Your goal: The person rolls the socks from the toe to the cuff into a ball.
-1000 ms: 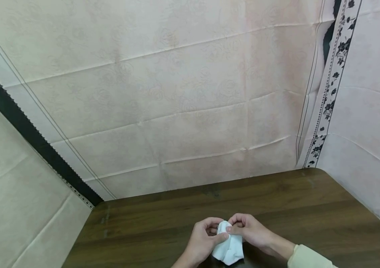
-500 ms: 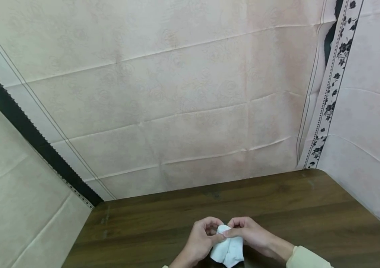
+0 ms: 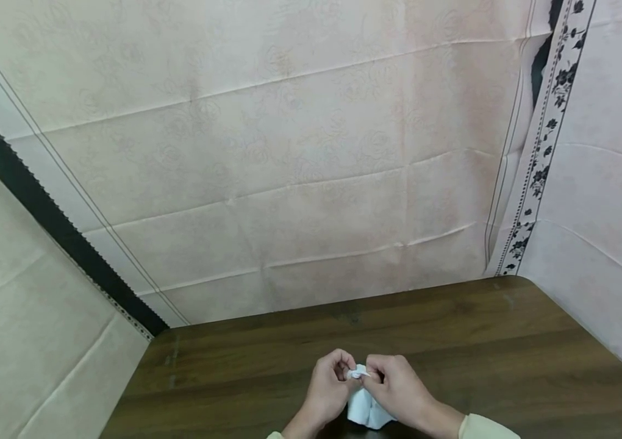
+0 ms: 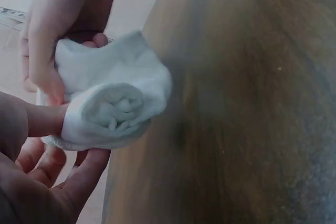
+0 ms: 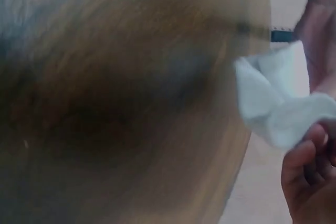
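Note:
Rolled white socks (image 3: 367, 410) are held between both hands, low in the head view and above the table. My left hand (image 3: 324, 390) pinches their upper edge from the left. From the other side my right hand (image 3: 399, 393) grips the same edge between thumb and curled fingers. In the left wrist view the socks (image 4: 115, 72) show a tightly coiled end, with a looser flap of fabric behind it. The right wrist view has the socks (image 5: 278, 103) partly covered by fingers at the right edge.
A dark brown wooden table (image 3: 245, 366) lies under the hands. Pale, creased cloth sheets (image 3: 289, 152) hang behind it and at both sides. A black strip (image 3: 69, 225) runs down the left corner.
Both hands have drawn the top edge of the socks together, and it now looks bunched between the fingertips. The right hand has shifted left and turned over more.

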`<action>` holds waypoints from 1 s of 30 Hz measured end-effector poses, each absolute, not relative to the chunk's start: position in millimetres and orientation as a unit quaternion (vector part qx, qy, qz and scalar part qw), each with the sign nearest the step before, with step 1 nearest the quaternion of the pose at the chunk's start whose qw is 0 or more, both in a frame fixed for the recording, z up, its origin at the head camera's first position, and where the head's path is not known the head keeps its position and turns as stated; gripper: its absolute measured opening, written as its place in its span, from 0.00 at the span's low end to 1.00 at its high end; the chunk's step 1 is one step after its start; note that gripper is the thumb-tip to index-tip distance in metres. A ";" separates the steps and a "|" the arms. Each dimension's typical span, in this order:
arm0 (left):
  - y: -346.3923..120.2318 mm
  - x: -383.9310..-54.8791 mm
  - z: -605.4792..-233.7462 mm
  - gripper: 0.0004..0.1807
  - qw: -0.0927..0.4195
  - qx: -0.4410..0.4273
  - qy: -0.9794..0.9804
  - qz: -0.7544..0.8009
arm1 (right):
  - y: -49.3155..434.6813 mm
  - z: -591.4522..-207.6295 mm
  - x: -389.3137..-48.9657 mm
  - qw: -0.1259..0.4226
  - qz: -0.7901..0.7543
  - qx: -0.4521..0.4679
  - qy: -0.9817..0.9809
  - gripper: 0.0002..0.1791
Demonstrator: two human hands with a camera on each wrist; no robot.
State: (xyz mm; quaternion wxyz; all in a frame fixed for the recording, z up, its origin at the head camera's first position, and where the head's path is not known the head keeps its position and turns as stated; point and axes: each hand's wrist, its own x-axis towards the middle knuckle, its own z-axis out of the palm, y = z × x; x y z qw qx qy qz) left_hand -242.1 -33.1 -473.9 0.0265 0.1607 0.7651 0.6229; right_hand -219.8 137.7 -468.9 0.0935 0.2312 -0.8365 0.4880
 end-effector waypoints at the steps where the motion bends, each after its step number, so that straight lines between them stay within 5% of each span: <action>1: -32.6 -242.3 -474.7 0.10 0.022 0.166 0.764 0.623 | 136.4 -469.1 -219.7 0.110 0.472 0.236 -0.842 0.23; 5: -32.0 -241.9 -476.2 0.13 0.017 0.181 0.766 0.617 | 138.5 -470.2 -220.5 0.130 0.453 0.263 -0.842 0.23; 11: -33.2 -243.7 -476.8 0.09 0.025 0.183 0.767 0.614 | 148.5 -468.1 -225.5 0.009 0.521 0.272 -0.809 0.18; 18: -35.5 -247.7 -476.6 0.07 0.002 0.170 0.731 0.660 | 155.7 -463.0 -230.0 -0.093 0.685 0.104 -0.715 0.11; 26: -32.8 -248.9 -474.1 0.07 -0.061 0.139 0.685 0.713 | 164.9 -464.7 -226.5 -0.213 0.719 0.104 -0.654 0.20; 30: -29.6 -248.0 -475.6 0.07 -0.075 0.136 0.666 0.729 | 161.2 -465.3 -222.6 -0.212 0.725 0.142 -0.640 0.23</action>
